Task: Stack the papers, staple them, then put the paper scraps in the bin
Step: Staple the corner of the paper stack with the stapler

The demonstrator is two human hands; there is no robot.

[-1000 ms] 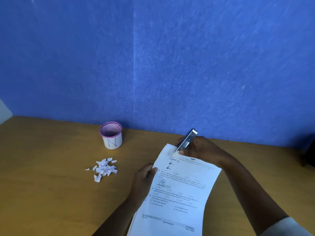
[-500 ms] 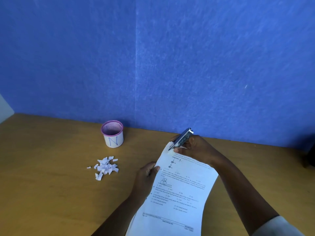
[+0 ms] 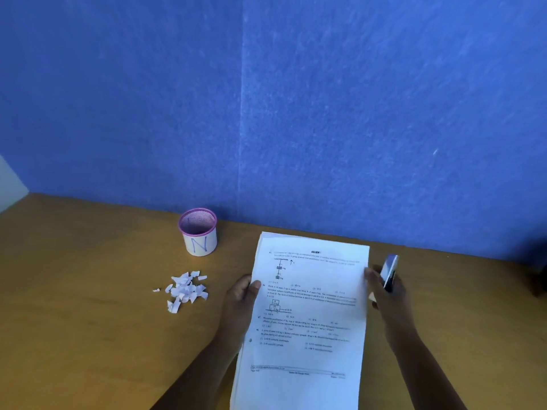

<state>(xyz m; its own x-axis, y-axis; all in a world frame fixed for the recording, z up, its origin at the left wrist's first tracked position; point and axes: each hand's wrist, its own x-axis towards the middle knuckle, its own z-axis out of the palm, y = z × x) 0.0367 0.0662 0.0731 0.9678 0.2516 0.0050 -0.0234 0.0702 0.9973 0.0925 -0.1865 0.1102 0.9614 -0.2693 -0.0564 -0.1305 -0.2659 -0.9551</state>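
Note:
A stack of printed papers (image 3: 307,315) is held up over the wooden desk, its sheets aligned. My left hand (image 3: 241,306) grips the stack's left edge, thumb on the front page. My right hand (image 3: 387,297) is at the stack's right edge and holds a small silver and black stapler (image 3: 389,272), which points up and away from the paper. A pile of white paper scraps (image 3: 185,290) lies on the desk to the left. Behind it stands the bin (image 3: 198,232), a small white cup with a pink rim marked "N".
The wooden desk (image 3: 88,321) runs up to a blue partition wall (image 3: 266,113) at the back. A dark object (image 3: 540,276) sits at the far right edge, mostly out of frame.
My right hand has taken the stapler off the stack's top left corner and moved it to the right edge. The papers now face me more squarely.

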